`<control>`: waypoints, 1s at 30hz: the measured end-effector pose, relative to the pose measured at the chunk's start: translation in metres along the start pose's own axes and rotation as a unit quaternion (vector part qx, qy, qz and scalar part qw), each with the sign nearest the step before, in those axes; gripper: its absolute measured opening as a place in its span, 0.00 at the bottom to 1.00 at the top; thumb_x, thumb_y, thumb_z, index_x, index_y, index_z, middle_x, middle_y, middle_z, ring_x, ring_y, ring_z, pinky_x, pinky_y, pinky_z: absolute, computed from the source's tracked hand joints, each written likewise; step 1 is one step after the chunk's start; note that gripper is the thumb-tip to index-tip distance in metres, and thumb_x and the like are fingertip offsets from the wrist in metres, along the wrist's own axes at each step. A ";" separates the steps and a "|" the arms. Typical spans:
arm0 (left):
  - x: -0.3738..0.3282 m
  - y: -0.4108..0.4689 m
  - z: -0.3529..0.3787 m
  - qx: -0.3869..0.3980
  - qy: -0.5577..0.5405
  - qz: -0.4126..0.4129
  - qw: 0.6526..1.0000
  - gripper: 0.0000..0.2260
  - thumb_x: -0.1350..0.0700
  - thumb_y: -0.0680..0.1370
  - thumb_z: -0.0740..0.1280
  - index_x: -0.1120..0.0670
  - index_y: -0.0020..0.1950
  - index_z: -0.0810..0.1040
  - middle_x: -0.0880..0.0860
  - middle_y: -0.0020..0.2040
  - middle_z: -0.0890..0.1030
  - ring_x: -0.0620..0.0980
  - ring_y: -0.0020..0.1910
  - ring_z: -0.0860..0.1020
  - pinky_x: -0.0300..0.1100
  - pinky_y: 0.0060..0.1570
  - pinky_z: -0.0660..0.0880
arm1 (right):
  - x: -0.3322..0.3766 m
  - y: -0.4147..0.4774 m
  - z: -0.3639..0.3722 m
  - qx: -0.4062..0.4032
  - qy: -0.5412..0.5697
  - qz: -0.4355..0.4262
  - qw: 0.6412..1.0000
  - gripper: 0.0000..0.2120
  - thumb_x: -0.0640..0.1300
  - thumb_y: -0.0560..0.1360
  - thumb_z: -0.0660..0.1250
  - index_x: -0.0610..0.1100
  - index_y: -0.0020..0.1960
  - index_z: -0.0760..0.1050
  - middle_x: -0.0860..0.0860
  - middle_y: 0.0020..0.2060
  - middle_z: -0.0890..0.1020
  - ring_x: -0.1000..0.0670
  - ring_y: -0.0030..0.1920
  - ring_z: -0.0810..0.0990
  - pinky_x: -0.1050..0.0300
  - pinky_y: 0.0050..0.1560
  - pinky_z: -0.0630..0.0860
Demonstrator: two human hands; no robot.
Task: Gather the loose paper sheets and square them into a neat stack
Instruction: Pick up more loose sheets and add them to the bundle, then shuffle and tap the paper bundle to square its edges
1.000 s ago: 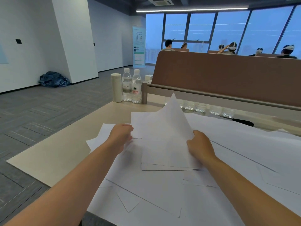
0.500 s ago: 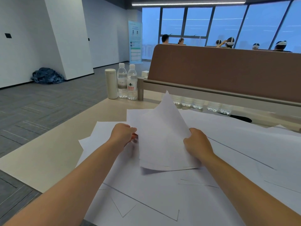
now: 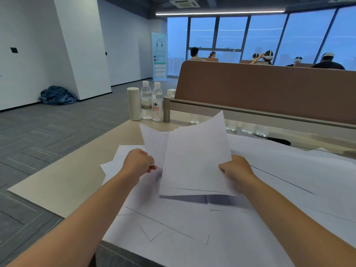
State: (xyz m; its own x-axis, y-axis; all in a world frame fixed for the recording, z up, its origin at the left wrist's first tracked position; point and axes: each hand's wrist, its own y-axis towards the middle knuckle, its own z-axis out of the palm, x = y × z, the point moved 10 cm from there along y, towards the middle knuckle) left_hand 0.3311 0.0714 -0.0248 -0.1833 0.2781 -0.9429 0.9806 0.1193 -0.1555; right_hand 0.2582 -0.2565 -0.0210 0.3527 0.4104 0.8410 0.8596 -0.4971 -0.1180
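A bundle of white paper sheets (image 3: 194, 162) is held tilted up above the desk, its lower edge lifted clear of the sheets below. My right hand (image 3: 238, 170) grips the bundle's right edge. My left hand (image 3: 138, 163) pinches its left side, where one sheet (image 3: 154, 143) sticks out askew toward the upper left. More loose white sheets (image 3: 173, 228) lie spread and overlapping across the beige desk (image 3: 57, 185) under and around both hands.
At the desk's far left corner stand a white cylindrical flask (image 3: 134, 104) and two water bottles (image 3: 152, 102). A brown partition (image 3: 269, 87) runs along the back, with a dark object (image 3: 278, 140) near it. Several people sit beyond it. The desk's left edge drops to grey carpet.
The bundle has been raised and tipped more upright between both hands, showing a shadow beneath it. One sheet now juts out to the upper left.
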 end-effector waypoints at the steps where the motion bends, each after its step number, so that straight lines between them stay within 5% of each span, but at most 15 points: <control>1: 0.002 -0.006 -0.004 -0.001 0.002 0.003 1.000 0.09 0.69 0.74 0.66 0.65 0.54 0.75 0.60 0.38 0.81 0.59 0.41 0.83 0.52 0.51 0.80 | -0.003 -0.002 0.002 0.006 0.004 0.015 1.000 0.10 0.34 0.73 0.65 0.37 0.52 0.80 0.41 0.48 0.84 0.39 0.50 0.83 0.55 0.44 0.73; 6: 0.012 -0.042 -0.017 0.010 0.037 -0.002 0.999 0.36 0.69 0.73 0.66 0.50 0.77 0.57 0.61 0.46 0.81 0.57 0.36 0.82 0.53 0.50 0.82 | -0.019 -0.016 0.008 0.016 0.049 0.077 0.996 0.11 0.31 0.73 0.63 0.35 0.54 0.77 0.38 0.49 0.81 0.40 0.46 0.80 0.54 0.43 0.73; 11: 0.014 -0.076 -0.026 0.016 0.099 0.016 0.995 0.31 0.68 0.74 0.63 0.55 0.75 0.57 0.65 0.43 0.82 0.57 0.31 0.79 0.44 0.33 0.79 | -0.027 -0.038 -0.004 0.008 0.071 0.106 0.992 0.09 0.31 0.74 0.64 0.34 0.54 0.76 0.37 0.49 0.80 0.40 0.46 0.79 0.52 0.45 0.72; 15: 0.019 -0.084 -0.024 0.046 0.129 0.010 0.991 0.37 0.67 0.75 0.63 0.53 0.80 0.52 0.63 0.41 0.83 0.57 0.31 0.82 0.48 0.42 0.83 | -0.027 -0.051 -0.014 0.008 0.091 0.121 0.988 0.12 0.31 0.75 0.64 0.34 0.58 0.75 0.37 0.50 0.80 0.40 0.47 0.79 0.49 0.47 0.72; 18: 0.018 -0.093 -0.014 0.101 0.085 -0.008 0.991 0.27 0.70 0.75 0.63 0.63 0.74 0.64 0.64 0.40 0.83 0.57 0.28 0.81 0.48 0.36 0.83 | -0.024 -0.057 -0.017 0.009 0.099 0.116 0.988 0.12 0.30 0.75 0.63 0.33 0.58 0.75 0.39 0.45 0.79 0.42 0.43 0.79 0.52 0.44 0.73; 21: 0.008 -0.110 -0.002 0.151 0.088 0.003 0.985 0.10 0.68 0.78 0.60 0.70 0.56 0.76 0.63 0.34 0.83 0.56 0.26 0.79 0.42 0.30 0.80 | -0.019 -0.066 -0.014 0.008 0.099 0.098 0.990 0.11 0.28 0.75 0.60 0.34 0.55 0.75 0.40 0.42 0.79 0.41 0.40 0.79 0.54 0.39 0.74; 26: 0.003 -0.109 -0.005 0.166 0.176 0.027 0.970 0.10 0.61 0.79 0.59 0.64 0.46 0.78 0.58 0.30 0.81 0.53 0.23 0.72 0.37 0.25 0.70 | -0.018 -0.064 -0.012 -0.009 0.078 0.080 0.994 0.11 0.30 0.76 0.59 0.34 0.56 0.74 0.38 0.47 0.77 0.40 0.46 0.77 0.52 0.46 0.71; 30: -0.010 -0.082 -0.028 0.050 0.264 0.099 0.958 0.11 0.61 0.77 0.61 0.57 0.39 0.81 0.53 0.31 0.77 0.52 0.29 0.72 0.38 0.31 0.67 | -0.020 -0.057 -0.011 -0.012 0.058 0.081 0.995 0.10 0.31 0.77 0.58 0.35 0.56 0.72 0.39 0.49 0.76 0.40 0.46 0.75 0.53 0.46 0.70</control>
State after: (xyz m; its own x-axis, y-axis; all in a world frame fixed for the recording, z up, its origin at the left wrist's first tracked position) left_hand 0.2502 0.0857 0.0058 0.0243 0.7329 -0.6799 0.9967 -0.0706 -0.0405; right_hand 0.1982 -0.2455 -0.0254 0.4403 0.2326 0.8672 0.7850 -0.5684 -0.2462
